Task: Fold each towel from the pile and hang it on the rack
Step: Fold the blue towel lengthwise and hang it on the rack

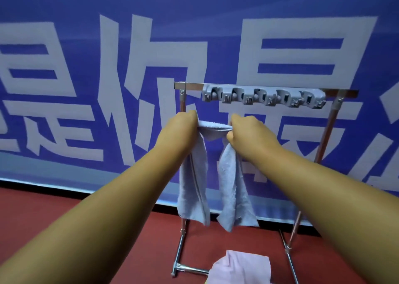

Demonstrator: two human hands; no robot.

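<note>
A blue banner [86, 46] with huge pale Chinese characters, cropped so only 你 and 最 read clearly, hangs behind a shiny chrome rack [182, 102] whose top bar carries a grey plastic strip of clips [263, 97]. In front of the rack, the left hand [181, 126] and right hand [246, 130] are both clenched around the bunched top of a fuzzy pale-blue towel [194, 186], its two soft ends hanging down. Below the rack, on the red floor [64, 208], lies a crumpled pale-pink towel [241, 268].

Pink towel [241, 268] cut off below
</note>
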